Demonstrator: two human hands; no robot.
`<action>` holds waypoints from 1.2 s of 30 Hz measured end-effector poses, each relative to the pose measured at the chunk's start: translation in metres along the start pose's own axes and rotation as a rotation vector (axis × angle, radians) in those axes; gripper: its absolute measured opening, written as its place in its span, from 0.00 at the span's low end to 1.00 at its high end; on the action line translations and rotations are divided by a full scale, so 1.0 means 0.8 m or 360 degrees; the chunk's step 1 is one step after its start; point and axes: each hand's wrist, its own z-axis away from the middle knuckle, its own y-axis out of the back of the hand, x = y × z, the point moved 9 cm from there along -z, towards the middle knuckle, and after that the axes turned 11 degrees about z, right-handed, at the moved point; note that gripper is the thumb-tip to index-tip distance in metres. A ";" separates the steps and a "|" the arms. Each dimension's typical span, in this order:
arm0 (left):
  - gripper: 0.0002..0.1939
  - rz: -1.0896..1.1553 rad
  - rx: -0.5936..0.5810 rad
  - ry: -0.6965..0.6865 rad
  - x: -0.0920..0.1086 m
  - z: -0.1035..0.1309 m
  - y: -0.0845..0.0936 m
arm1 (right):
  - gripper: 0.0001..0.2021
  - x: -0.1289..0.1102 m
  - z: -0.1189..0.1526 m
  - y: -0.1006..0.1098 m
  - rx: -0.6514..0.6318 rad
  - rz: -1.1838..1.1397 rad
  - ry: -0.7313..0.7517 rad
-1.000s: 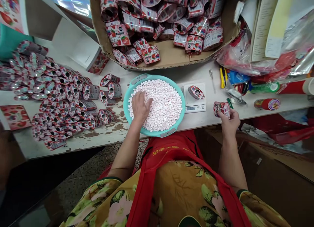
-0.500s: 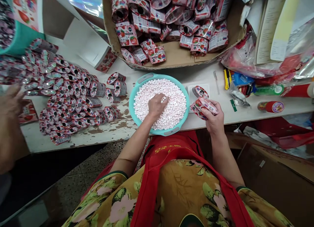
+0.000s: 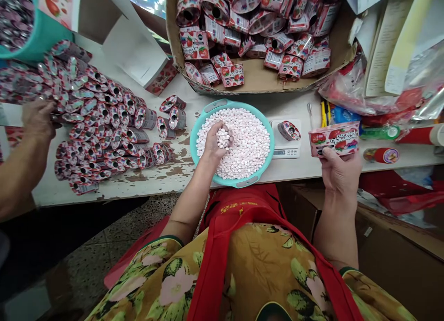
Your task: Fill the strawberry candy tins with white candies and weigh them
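Note:
A teal basin (image 3: 262,113) full of small white and pale pink candies (image 3: 246,140) stands at the table's front edge. Over its left part, my left hand (image 3: 217,143) is turned palm up, fingers curled around a heap of the candies. To the right, my right hand (image 3: 342,170) grips a red and pink strawberry-printed pack (image 3: 335,139) by its lower edge, its printed side facing me. Between basin and right hand, another printed pack (image 3: 289,130) with a dark round hole rests on a white scale (image 3: 294,152) with a small display.
Many printed packs (image 3: 104,115) stand in rows at the left, where another person's hand (image 3: 38,120) reaches in. A cardboard box (image 3: 256,76) of packs is behind the basin. A yellow cutter (image 3: 325,114), plastic bags and a small jar (image 3: 381,155) lie at the right.
My left hand has turned up with candies in it. My right hand has moved right with its pack, uncovering the scale. The other person's hand has moved right, to the rows.

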 end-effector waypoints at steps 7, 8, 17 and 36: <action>0.16 0.0140 0.0115 0.0167 -0.007 0.014 -0.004 | 0.27 0.000 0.006 -0.030 0.0082 -0.0038 0.0140; 0.16 0.0139 0.0099 0.0145 -0.002 0.019 -0.009 | 0.27 -0.002 0.011 -0.047 0.0035 0.0072 0.0181; 0.20 -0.0166 -0.0214 -0.0556 0.056 0.090 -0.096 | 0.19 -0.011 0.084 -0.241 -0.0789 0.0758 0.0511; 0.24 -0.0491 0.0120 -0.0998 0.043 0.065 -0.081 | 0.10 0.002 0.090 -0.269 -0.0804 0.1261 0.0522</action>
